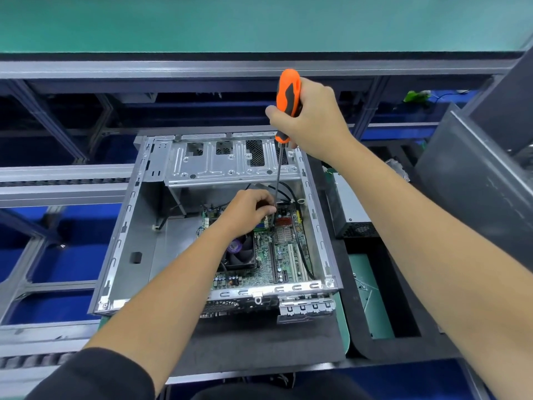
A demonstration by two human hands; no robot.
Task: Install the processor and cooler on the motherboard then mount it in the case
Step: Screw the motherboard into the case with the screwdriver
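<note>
An open grey computer case [124, 226] lies on a black foam mat. The green motherboard [288, 255] sits inside it on the right. On the board is the black cooler fan [240, 255], partly hidden by my left forearm. My right hand [314, 122] grips the orange and black handle of a long screwdriver [287, 102]. Its shaft points down to the board's far edge. My left hand [248, 210] is down at the tip, fingers pinching the shaft there. The tip itself is hidden.
A silver power supply [349, 203] lies on the mat right of the case. A dark grey panel [476, 192] leans at the far right. A green mat piece [372, 298] sits in a black tray. Conveyor rails [57, 180] run to the left.
</note>
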